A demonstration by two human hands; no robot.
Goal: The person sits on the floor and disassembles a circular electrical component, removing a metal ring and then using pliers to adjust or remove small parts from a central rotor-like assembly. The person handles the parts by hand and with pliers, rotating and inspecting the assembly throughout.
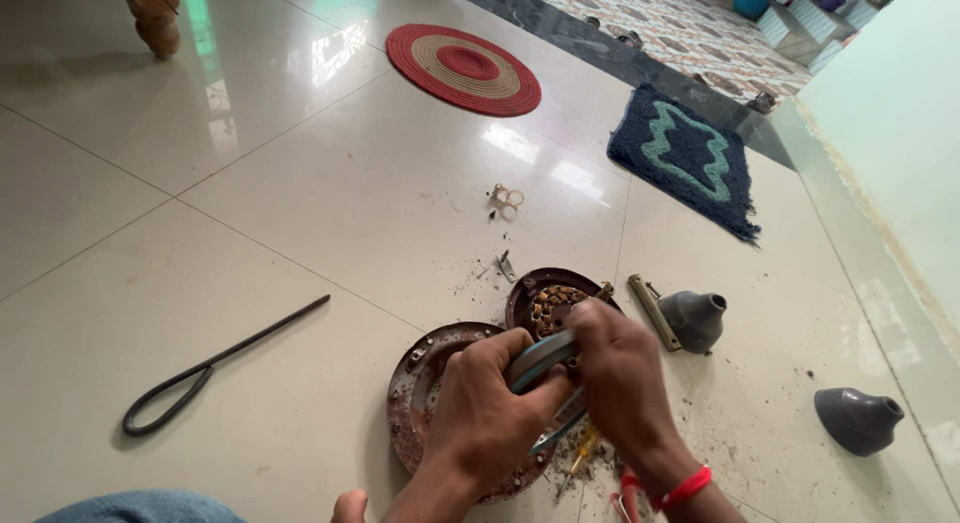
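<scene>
Gripping pliers (545,368) in both hands over a rusty motor (550,308) on the floor.
Left hand (485,408) and right hand (620,383) close tight round the handles; a slip could scatter parts towards the grey cone (693,318) just right.

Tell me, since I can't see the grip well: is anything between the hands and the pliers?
Nothing visible. The left hand and right hand both close directly on the pliers, above the rusty disc. The plier tips are hidden behind the right hand.
</scene>
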